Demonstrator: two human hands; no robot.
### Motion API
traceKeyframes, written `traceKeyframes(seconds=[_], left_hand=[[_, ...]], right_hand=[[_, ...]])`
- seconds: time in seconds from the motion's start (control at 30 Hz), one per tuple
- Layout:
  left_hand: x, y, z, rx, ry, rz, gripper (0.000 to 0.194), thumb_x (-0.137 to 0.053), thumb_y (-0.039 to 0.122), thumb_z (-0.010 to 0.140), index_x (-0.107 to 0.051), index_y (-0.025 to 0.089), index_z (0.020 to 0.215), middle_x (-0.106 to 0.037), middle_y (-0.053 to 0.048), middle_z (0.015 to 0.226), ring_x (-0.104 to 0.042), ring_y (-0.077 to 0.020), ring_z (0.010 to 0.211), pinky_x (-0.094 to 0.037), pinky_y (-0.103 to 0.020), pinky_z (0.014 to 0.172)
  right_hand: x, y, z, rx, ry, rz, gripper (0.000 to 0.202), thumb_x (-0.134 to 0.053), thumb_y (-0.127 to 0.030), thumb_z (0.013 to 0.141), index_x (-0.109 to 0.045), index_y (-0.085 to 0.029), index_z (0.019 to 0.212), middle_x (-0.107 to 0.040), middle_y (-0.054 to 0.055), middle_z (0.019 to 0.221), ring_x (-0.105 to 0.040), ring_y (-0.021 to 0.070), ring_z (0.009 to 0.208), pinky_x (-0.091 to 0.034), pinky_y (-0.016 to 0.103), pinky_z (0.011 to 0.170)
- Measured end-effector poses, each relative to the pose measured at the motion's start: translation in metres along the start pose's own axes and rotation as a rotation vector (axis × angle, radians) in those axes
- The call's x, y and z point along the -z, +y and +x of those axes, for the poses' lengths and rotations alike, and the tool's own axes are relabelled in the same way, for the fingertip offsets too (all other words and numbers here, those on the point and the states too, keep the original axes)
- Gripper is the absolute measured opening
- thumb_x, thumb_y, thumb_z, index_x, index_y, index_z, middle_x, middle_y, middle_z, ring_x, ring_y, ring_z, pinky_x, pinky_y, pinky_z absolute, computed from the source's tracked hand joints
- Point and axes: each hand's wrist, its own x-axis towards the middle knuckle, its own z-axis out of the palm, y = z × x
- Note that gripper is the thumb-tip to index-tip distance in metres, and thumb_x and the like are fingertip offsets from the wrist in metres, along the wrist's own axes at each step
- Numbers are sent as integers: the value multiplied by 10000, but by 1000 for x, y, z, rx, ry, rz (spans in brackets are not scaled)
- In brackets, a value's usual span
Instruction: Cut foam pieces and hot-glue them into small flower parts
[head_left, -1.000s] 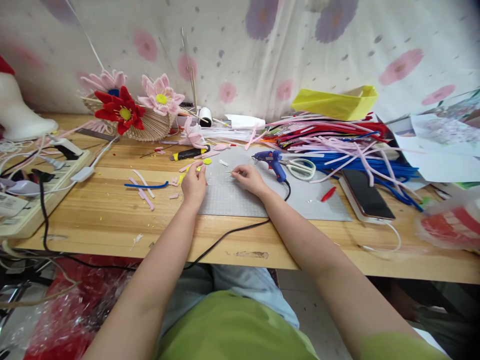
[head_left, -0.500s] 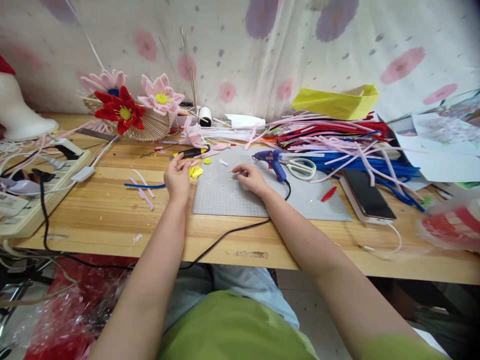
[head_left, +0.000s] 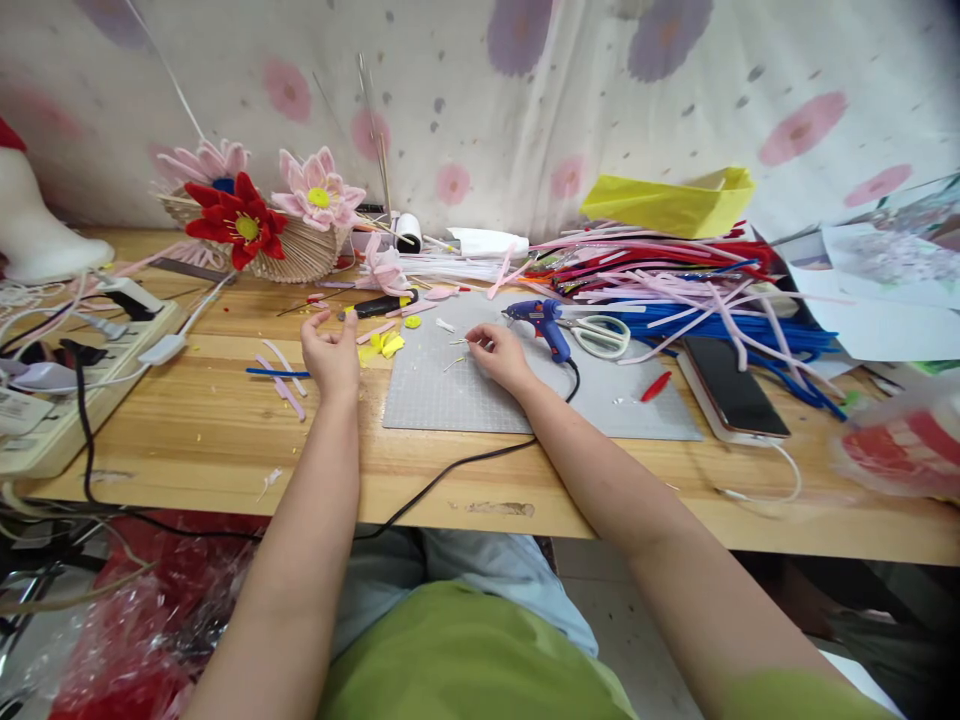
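Although both hands are over the middle of the worktable [head_left: 420, 470], the right hand [head_left: 496, 355] is much the nearer to the thin pale pieces [head_left: 453, 364] on the grey cutting mat [head_left: 431, 405]. They lie just left of its fingertips; the upper one runs nearly sideways in the frame, towards those fingers, and the lower one slants up to the right. The right thumb and fingers are bent close together, pointing left, but whether they grip the upper piece or merely sit beside it I cannot tell. That forearm slants in from the lower right, the hand low over the mat. Left of the mat's edge, the left hand [head_left: 331, 362] is raised on a steep forearm, its thumb apart from half-curled fingers and nothing visible in the gap. Just right of it lie yellow scraps [head_left: 384, 345], with the black-and-yellow cutter [head_left: 384, 305] to the upper right; the blue strip [head_left: 268, 373] lies on its left, long axis sideways, crossing pink strips [head_left: 292, 398]. The blue glue gun [head_left: 541, 318] rests beyond the right hand.
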Motion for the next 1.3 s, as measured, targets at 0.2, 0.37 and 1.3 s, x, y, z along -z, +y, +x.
traceKeyframes(seconds=[0.2, 0.37, 1.3], left_hand=[[-3, 2, -14, -234, -166, 232, 540, -564, 162, 761, -438, 195, 1286, -692, -54, 907, -597, -193, 986, -402, -361, 947], [-9, -1, -19, -335, -348, 324, 597, -634, 136, 675, -522, 213, 1257, -704, -75, 929, -515, -276, 1115, -324, -447, 1019], [-10, -5, -14, -214, -201, 354, 495, -585, 251, 734, -559, 158, 1220, -716, -97, 940, -608, -256, 1038, -412, -408, 947]], right_hand=[[1, 0, 2, -131, 51, 22, 187, -482, -330, 808, -604, -189, 796, -584, 15, 716, -489, 149, 678, -362, 282, 653], [0, 1, 2, -136, 53, 19, 190, -482, -345, 812, -597, -194, 788, -571, 5, 690, -469, 144, 661, -335, 270, 624], [0, -2, 1, -128, 18, 9, 254, -449, -388, 833, -558, -196, 708, -564, -1, 659, -473, 135, 636, -315, 263, 603]])
